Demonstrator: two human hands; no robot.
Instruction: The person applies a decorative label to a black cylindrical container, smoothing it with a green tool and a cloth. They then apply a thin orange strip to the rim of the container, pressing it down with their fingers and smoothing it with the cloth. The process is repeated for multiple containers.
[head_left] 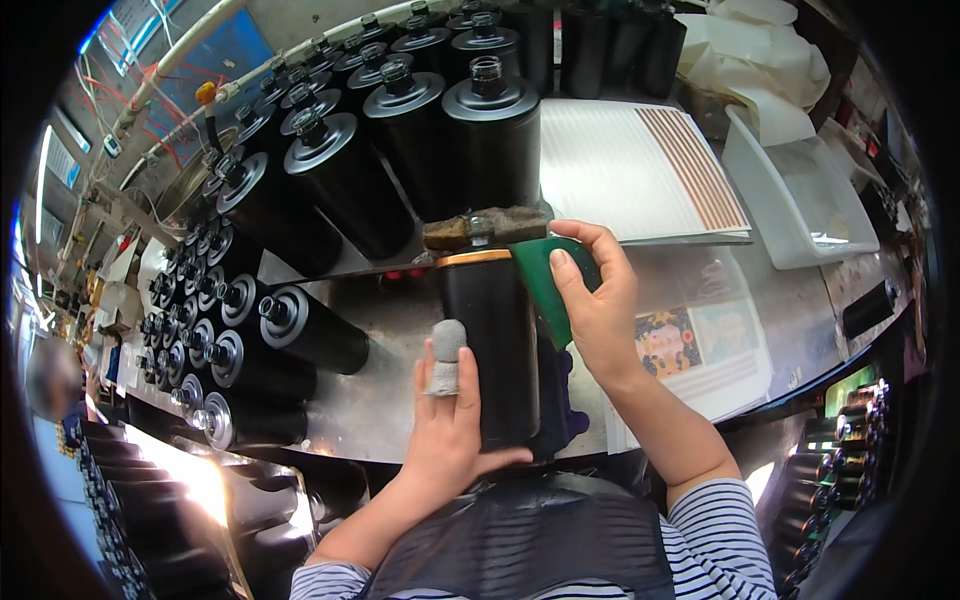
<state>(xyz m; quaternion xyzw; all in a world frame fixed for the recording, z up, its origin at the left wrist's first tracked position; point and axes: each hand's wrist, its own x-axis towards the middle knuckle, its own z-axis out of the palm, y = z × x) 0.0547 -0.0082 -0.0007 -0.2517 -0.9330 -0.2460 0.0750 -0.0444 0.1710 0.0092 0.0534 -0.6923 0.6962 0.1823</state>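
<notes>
A matte black bottle (490,345) lies in front of me, its neck pointing away. A copper-coloured band (472,258) runs around its shoulder end. The clear neck meets a rough brown block (450,234). My left hand (440,440) rests along the bottle's left side, fingers stretched out and thumb across the near end; a grey wrap (447,350) covers one finger. Between the thumb and fingers of my right hand (605,310) is a green flat scraper (540,285), its edge at the right side of the bottle near the band. Dark purple cloth (572,405) shows beside the bottle.
Black bottles stand in rows (400,130) beyond the work spot; several more lie stacked (310,325) at left. A sheet with copper-coloured strips (640,170) lies at the far right, near a translucent plastic bin (800,205). Printed sheets (700,340) lie right of my hand.
</notes>
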